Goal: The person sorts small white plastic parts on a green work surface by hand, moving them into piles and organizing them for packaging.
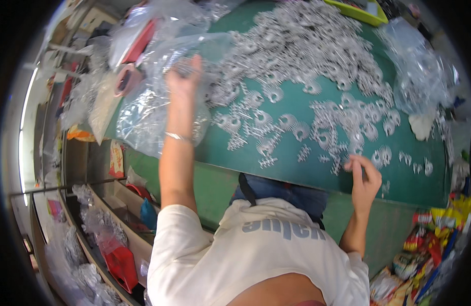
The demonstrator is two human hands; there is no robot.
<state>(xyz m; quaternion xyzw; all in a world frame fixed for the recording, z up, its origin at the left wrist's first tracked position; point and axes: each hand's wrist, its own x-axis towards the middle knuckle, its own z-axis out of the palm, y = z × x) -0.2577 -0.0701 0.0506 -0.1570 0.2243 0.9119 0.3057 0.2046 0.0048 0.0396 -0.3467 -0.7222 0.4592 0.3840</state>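
My left hand [184, 81] is over a large clear plastic bag [144, 120] on the table's left side. Its thumb stands apart from the fingers, whose tips are blurred against the film. Low at the table's near edge, my right hand [367, 178] has its thumb and fingers closed around a small silvery piece that is partly hidden. Just beyond it lies a loose group of fan-shaped, toothed silvery pieces [370, 131]. Similar pieces [261, 118], with some spiky comb-like ones, are spread between my hands. A big heap of them [302, 43] covers the far side.
The green table [220, 150] ends in front of my body. A yellow-green tray [360, 13] stands at the far right, near another clear bag [419, 71]. Wooden shelving [128, 201] with bagged parts and a red bin [118, 265] is at left. Colourful packets [424, 242] lie lower right.
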